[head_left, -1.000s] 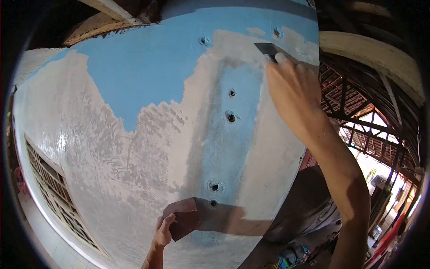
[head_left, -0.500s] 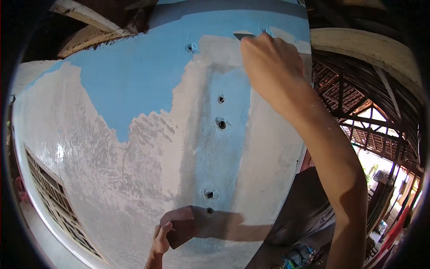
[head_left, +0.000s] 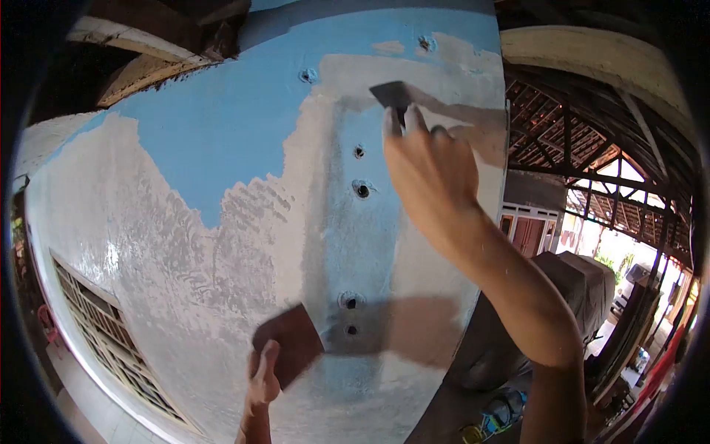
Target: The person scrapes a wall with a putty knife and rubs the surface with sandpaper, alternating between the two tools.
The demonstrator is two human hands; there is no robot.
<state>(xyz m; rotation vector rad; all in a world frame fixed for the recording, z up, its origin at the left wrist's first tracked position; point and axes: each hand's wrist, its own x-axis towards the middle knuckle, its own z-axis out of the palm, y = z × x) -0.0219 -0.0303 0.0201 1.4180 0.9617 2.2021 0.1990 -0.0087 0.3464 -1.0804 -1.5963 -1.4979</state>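
My right hand (head_left: 429, 155) is closed round a small dark putty knife (head_left: 392, 95), its blade near the upper part of the wall (head_left: 444, 222), close to the top of a blue strip. Low in the view, my left hand (head_left: 263, 377) grips a dark reddish square plate (head_left: 290, 344) by its lower left edge, the thumb on its face. Pale filler covers much of the blue wall. Several dark holes (head_left: 361, 189) run down the blue strip between the hands. Whether the knife blade touches the wall cannot be told.
A slatted window (head_left: 111, 333) is low on the left. Wooden beams (head_left: 140, 37) hang at the upper left. Beyond the wall's right edge are a covered bulky object (head_left: 580, 285), a roof frame (head_left: 614, 181) and a blue item (head_left: 506, 407) low down.
My right hand has moved down and left with the putty knife, showing a pale patch above. My left hand has raised and tilted the plate. The view has shifted slightly.
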